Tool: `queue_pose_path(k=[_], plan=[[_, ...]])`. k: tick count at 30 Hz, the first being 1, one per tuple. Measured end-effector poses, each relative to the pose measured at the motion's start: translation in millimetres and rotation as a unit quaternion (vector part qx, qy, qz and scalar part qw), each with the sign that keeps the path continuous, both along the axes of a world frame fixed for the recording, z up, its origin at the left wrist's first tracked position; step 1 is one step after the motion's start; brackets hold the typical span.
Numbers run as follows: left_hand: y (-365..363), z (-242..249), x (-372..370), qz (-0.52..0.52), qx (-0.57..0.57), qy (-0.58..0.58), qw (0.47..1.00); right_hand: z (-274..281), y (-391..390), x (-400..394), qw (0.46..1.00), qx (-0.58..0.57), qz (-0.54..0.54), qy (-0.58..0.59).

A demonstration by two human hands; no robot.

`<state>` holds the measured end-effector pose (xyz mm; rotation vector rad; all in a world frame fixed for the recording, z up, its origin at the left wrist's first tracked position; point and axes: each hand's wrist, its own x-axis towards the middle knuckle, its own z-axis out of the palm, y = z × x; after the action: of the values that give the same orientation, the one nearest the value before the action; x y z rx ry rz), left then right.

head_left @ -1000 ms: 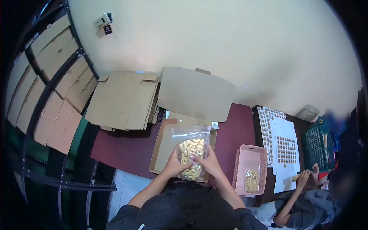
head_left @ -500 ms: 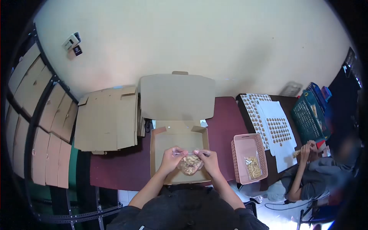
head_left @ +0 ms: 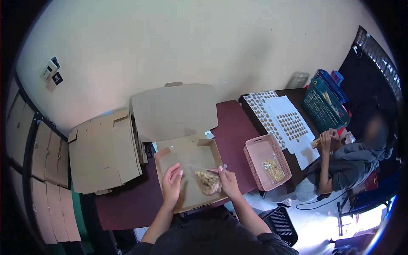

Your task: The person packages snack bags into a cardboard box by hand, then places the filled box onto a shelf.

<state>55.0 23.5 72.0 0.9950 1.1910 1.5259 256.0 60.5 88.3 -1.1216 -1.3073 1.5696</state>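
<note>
My right hand (head_left: 230, 182) pinches the upper right edge of a clear plastic bag (head_left: 207, 182) filled with pale, curved snack pieces. The bag hangs tilted over an open cardboard box (head_left: 185, 156), whose lid (head_left: 175, 111) stands raised at the back. To the left of the bag is my left hand (head_left: 171, 187), apart from it, with fingers spread and nothing held. A pink basket (head_left: 251, 163) to the right holds a similar snack bag (head_left: 273, 171).
Flattened cardboard boxes (head_left: 104, 153) are stacked on the left of the maroon table (head_left: 231, 127). Sticker sheets (head_left: 293, 126) and a green basket (head_left: 321, 106) are on the dark table at right. A seated person (head_left: 340, 165) there holds a small packet. A black basket (head_left: 282, 223) stands below.
My left hand has let go of the bag and moved left with its fingers open. The bag now hangs from my right hand. The camera view has turned to the right.
</note>
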Motion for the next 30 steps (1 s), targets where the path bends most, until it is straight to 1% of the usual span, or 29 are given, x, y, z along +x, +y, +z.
queue_pose_path(k=[1, 2, 3, 4, 5, 6, 8, 9, 10, 11, 12, 13, 14, 15, 16, 17, 18, 19, 20, 21, 22, 23, 25, 26, 27, 29, 30], plan=[[-2.4, -3.4, -1.5, 0.005, -0.007, 0.039, 0.999, -1.1, -1.3, -4.0, 0.999, -0.008, -0.028, 0.034], [-5.7, -6.6, 1.4, -0.05, -0.022, 0.042, 0.998, 0.2, -4.9, -6.4, 0.995, 0.064, -0.021, -0.071], [-9.3, -0.8, 9.6, -0.054, -0.019, 0.043, 0.997, 2.9, -9.4, -13.9, 0.995, 0.066, -0.026, -0.07], [-14.3, 10.3, 21.1, -0.075, 0.022, 0.033, 0.996, 4.8, -13.5, -24.4, 0.974, 0.188, -0.03, -0.126], [-17.3, 15.4, 27.3, -0.096, 0.063, 0.022, 0.993, 7.7, -15.7, -32.1, 0.934, 0.308, -0.034, -0.18], [-16.3, 7.6, 29.6, -0.105, 0.075, -0.025, 0.991, 12.2, -17.9, -36.5, 0.933, 0.31, -0.036, -0.181], [-20.3, -2.7, 26.8, -0.1, 0.081, -0.018, 0.992, 17.8, -24.2, -45.9, 0.946, 0.313, 0.01, -0.087], [-24.6, -0.8, 25.6, -0.092, 0.085, -0.012, 0.992, 14.4, -24.2, -50.6, 0.947, 0.311, 0.013, -0.083], [-27.5, 5.0, 25.3, -0.045, 0.062, -0.001, 0.997, 9.3, -21.1, -54.6, 0.938, 0.318, -0.015, -0.139], [-30.0, 6.2, 21.0, -0.042, 0.06, 0.0, 0.997, 6.2, -18.3, -58.2, 0.925, 0.324, -0.043, -0.195], [-31.7, 6.7, 14.8, -0.029, 0.019, 0.002, 0.999, 8.1, -12.7, -63.1, 0.911, 0.337, -0.109, -0.212], [-31.9, 9.0, 10.5, -0.016, -0.022, 0.005, 1.0, 1.7, -8.5, -65.9, 0.911, 0.338, -0.107, -0.21], [-28.9, 12.9, 10.9, 0.026, -0.004, -0.035, 0.999, -8.7, -0.6, -69.1, 0.962, 0.242, -0.084, -0.094], [-28.3, 10.6, 5.7, 0.029, -0.002, -0.033, 0.999, -9.2, 6.1, -73.5, 0.988, 0.14, -0.059, 0.024], [-28.2, 4.6, -2.2, 0.025, -0.006, 0.014, 1.0, -7.2, 14.6, -68.2, 0.997, 0.043, 0.058, 0.039], [-27.5, -1.2, -9.3, 0.021, -0.01, 0.061, 0.998, -5.9, 14.3, -67.6, 0.991, -0.044, 0.088, 0.09], [-24.3, -5.7, -13.8, 0.047, 0.019, 0.106, 0.993, -6.4, 14.7, -68.6, 0.991, -0.061, 0.084, 0.086], [-22.0, -8.1, -17.7, 0.048, 0.023, 0.107, 0.993, -5.6, 16.3, -69.2, 0.991, -0.077, 0.079, 0.08], [-20.2, -11.1, -20.4, 0.065, 0.006, 0.074, 0.995, -4.1, 19.4, -68.5, 0.991, -0.074, 0.079, 0.079], [-18.9, -13.7, -22.5, 0.082, -0.013, 0.04, 0.996, 1.1, 18.8, -67.5, 0.995, -0.048, 0.081, 0.043], [-18.3, -16.2, -24.6, 0.07, 0.01, 0.046, 0.996, 3.6, 17.2, -65.7, 0.996, -0.024, 0.084, 0.006], [-19.5, -17.9, -26.1, 0.071, 0.006, 0.044, 0.997, 4.2, 17.6, -62.7, 0.996, -0.027, 0.085, 0.004], [-20.2, -6.7, -29.2, 0.042, -0.025, 0.011, 0.999, 6.9, 23.2, -54.3, 0.989, -0.055, 0.138, 0.023], [-21.4, 4.6, -30.4, -0.013, -0.026, 0.009, 1.0, 4.5, 27.2, -49.4, 0.987, -0.022, 0.16, -0.015], [-18.4, 6.4, -32.4, -0.005, -0.03, 0.008, 0.999, 7.4, 28.7, -45.4, 0.985, -0.027, 0.168, -0.014], [-17.8, 2.1, -38.8, -0.075, -0.051, -0.005, 0.996, 15.4, 31.6, -40.1, 0.982, -0.005, 0.19, -0.022], [-17.5, -11.5, -43.6, -0.106, -0.07, -0.059, 0.99, 15.0, 34.4, -37.0, 0.979, -0.011, 0.203, -0.021]])
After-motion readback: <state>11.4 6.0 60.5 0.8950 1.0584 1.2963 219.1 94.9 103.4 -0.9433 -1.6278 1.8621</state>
